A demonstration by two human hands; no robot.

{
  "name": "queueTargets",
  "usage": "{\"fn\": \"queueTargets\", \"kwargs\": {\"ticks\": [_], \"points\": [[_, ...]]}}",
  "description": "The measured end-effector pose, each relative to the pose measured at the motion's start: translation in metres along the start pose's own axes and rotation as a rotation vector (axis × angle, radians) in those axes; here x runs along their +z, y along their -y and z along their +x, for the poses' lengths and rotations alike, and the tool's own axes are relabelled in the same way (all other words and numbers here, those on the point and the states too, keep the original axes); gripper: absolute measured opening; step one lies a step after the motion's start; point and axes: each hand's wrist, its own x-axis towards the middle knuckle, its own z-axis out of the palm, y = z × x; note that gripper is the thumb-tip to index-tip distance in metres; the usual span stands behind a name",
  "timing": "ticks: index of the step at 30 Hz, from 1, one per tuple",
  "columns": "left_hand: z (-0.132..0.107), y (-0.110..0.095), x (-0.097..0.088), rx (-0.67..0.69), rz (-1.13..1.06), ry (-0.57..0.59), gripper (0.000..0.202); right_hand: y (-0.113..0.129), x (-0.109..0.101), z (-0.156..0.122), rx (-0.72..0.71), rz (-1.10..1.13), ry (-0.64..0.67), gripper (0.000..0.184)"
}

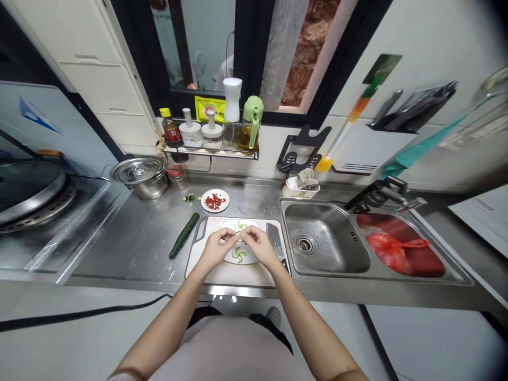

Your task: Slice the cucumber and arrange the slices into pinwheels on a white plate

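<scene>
Pale green cucumber slices are making a near pinwheel [239, 256] on the white plate [251, 255], just on our side of the fingers, and a far pinwheel [240, 226] is lying just beyond them. Over the plate, between the two, our left hand [218, 247] and right hand [257, 246] are meeting; thumbs and fingertips are standing nearly closed, seemingly pinching one small cucumber piece [238, 236] between them. The fingertips are hiding most of it, so we are not making out its exact shape. We are judging it light, thin and wet, likely bending easily but tearing under a hard squeeze; we are trusting the tougher rind edge for a hold more than the slippery flesh. Beneath the plate, the cutting board [214, 276] is resting on the table [135, 238]. Right of the fingers, a knife [275, 239] is lying on the board; left of them, a whole cucumber [184, 235] is resting beside it. Beyond them, leftward, a small dish [203, 201] is holding red pieces [215, 201].
</scene>
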Motion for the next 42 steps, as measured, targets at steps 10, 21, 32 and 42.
{"fn": "queueTargets", "kwargs": {"ticks": [10,21,32,42], "points": [[0.0,0.001,0.0,0.104,0.166,-0.05,0.018,0.005,0.004,0.004,0.263,0.174,0.038,0.018],[-0.006,0.0,0.001,0.139,0.38,-0.083,0.016,-0.002,0.012,0.003,0.484,0.328,0.024,0.02],[-0.017,0.029,0.015,-0.271,-0.247,-0.058,0.024,-0.028,0.014,-0.014,0.215,0.101,0.015,0.012],[-0.008,0.051,0.012,-0.341,-0.384,-0.079,0.036,-0.045,0.017,-0.009,0.239,0.06,0.064,0.013]]}}
